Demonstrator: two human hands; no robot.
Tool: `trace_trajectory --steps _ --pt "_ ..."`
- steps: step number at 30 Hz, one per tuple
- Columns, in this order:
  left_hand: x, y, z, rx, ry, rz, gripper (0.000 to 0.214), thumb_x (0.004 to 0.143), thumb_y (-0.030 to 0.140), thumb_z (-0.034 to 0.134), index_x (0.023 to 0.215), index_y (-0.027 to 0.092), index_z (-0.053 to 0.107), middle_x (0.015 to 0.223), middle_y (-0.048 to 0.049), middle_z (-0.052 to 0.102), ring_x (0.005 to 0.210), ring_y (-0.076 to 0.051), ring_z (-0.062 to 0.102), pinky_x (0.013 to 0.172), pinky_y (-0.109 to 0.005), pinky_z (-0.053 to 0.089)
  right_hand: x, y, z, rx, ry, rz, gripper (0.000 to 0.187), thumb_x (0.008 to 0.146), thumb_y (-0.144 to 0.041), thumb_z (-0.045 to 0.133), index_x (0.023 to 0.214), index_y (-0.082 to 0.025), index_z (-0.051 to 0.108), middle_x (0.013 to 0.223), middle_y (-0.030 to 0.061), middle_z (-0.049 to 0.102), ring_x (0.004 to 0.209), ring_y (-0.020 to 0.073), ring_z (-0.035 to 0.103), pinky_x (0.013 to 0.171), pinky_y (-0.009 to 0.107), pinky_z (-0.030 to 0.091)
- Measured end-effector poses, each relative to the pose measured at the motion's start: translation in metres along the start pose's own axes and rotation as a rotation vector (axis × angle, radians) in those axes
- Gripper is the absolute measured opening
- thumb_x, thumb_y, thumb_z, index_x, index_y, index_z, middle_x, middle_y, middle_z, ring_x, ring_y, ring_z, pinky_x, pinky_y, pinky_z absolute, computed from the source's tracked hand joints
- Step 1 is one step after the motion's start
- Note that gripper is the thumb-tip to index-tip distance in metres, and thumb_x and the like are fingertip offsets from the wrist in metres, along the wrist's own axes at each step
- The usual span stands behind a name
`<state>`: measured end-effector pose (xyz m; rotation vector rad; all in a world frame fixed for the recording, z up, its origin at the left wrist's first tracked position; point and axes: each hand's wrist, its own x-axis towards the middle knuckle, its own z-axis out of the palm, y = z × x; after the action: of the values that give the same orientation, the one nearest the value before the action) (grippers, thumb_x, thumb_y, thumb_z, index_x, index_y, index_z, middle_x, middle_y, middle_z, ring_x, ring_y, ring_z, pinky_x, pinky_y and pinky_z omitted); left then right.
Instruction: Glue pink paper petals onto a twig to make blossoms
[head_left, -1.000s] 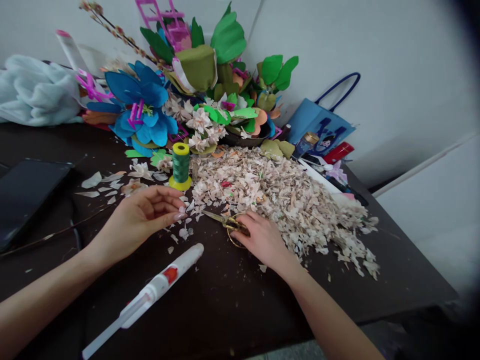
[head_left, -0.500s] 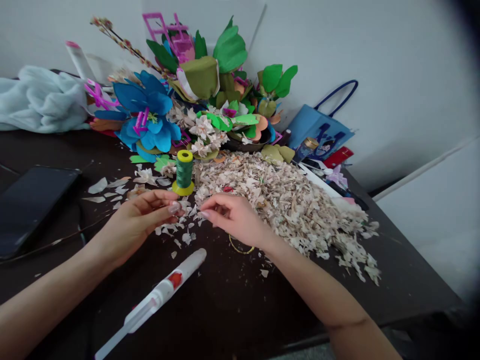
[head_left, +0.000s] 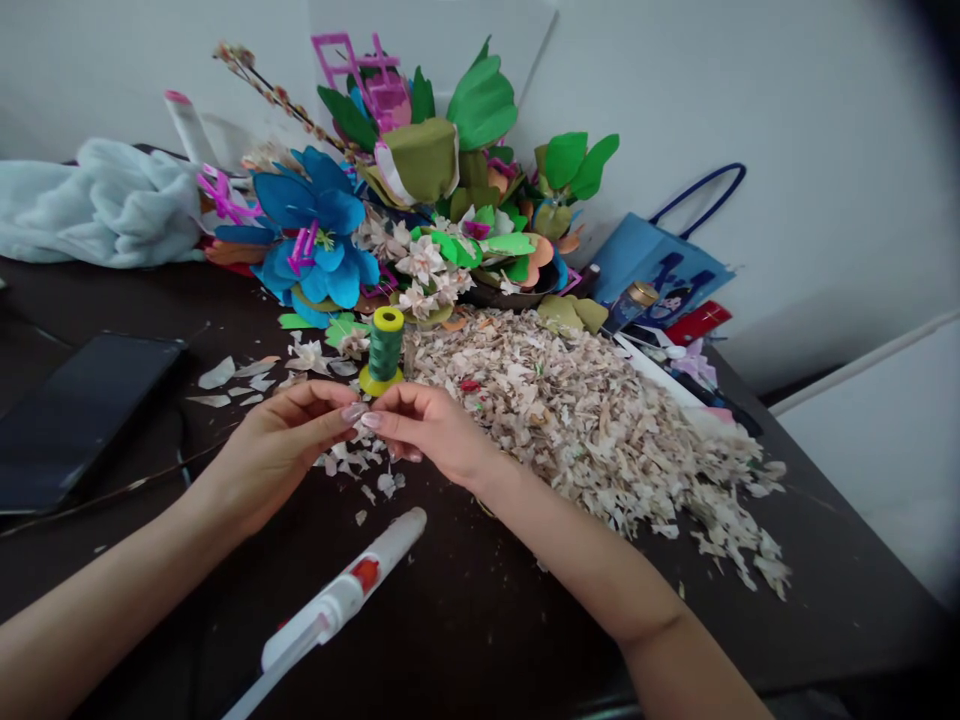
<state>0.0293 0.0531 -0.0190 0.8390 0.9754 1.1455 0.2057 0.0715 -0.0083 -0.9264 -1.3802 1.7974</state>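
Note:
My left hand (head_left: pixel 296 430) and my right hand (head_left: pixel 427 425) meet at the fingertips above the dark table, both closed in a pinch. Whatever lies between the fingers is too small to make out. Right behind them stands a spool of green thread (head_left: pixel 385 352) on a yellow core. To the right spreads a large heap of pale petal scraps (head_left: pixel 570 420), and a few loose petals (head_left: pixel 217 373) lie to the left. Nearer to me is a white glue gun (head_left: pixel 345 595) with an orange trigger, its glue stick pointing toward the lower left.
A black phone (head_left: pixel 82 415) lies at the left, beside cables. Along the back are a pale blue cloth (head_left: pixel 112 205), blue paper flowers (head_left: pixel 319 225), a green-leaved arrangement (head_left: pixel 480 100) and a blue bag (head_left: pixel 637 260). A gold-lidded jar (head_left: pixel 634 300) and a red box (head_left: pixel 697 322) stand near the bag.
My right hand has moved left, and its fingertips now meet those of my left hand. The whole view has shifted slightly, so the table things appear further right.

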Motion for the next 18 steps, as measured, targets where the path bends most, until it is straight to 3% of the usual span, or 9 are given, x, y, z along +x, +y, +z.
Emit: trace_trajectory --steps 10,14,16,18 --pt "0.002 -0.002 0.001 0.068 -0.005 -0.057 0.022 0.072 0.030 0.077 0.090 0.021 0.068 0.089 0.0001 0.071 0.084 -0.012 0.063 0.071 -0.019 0.048 0.001 -0.001 -0.004 0.178 0.031 0.099 0.018 0.075 -0.029 0.070 0.075 -0.018 0.056 0.057 -0.0062 0.048 0.046 0.0054 0.042 0.038 0.018 0.022" --pt "0.002 0.009 -0.005 0.268 0.025 -0.014 0.027 0.073 0.035 0.074 0.095 0.020 0.068 0.087 -0.0017 0.072 0.081 -0.013 0.064 0.064 -0.017 0.049 -0.003 -0.010 -0.016 0.120 0.011 0.060 0.017 0.079 -0.027 0.067 0.076 -0.017 0.054 0.055 -0.0084 0.041 0.043 0.0034 0.032 0.038 0.019 0.017" --pt "0.004 0.018 -0.010 0.406 -0.047 0.003 0.028 0.072 0.033 0.074 0.096 0.019 0.069 0.085 -0.0032 0.073 0.073 -0.013 0.064 0.061 -0.017 0.050 -0.007 -0.017 -0.027 0.044 -0.048 0.050 0.016 0.081 -0.027 0.065 0.076 -0.017 0.054 0.059 -0.0080 0.042 0.043 0.0025 0.029 0.039 0.019 0.018" --pt "0.006 0.028 -0.015 0.497 -0.196 -0.006 0.026 0.070 0.026 0.076 0.094 0.018 0.071 0.086 -0.0044 0.074 0.072 -0.014 0.065 0.061 -0.018 0.051 -0.011 -0.023 -0.038 -0.015 -0.118 0.030 0.015 0.082 -0.026 0.064 0.077 -0.016 0.055 0.065 -0.0063 0.045 0.045 0.0021 0.030 0.041 0.020 0.020"
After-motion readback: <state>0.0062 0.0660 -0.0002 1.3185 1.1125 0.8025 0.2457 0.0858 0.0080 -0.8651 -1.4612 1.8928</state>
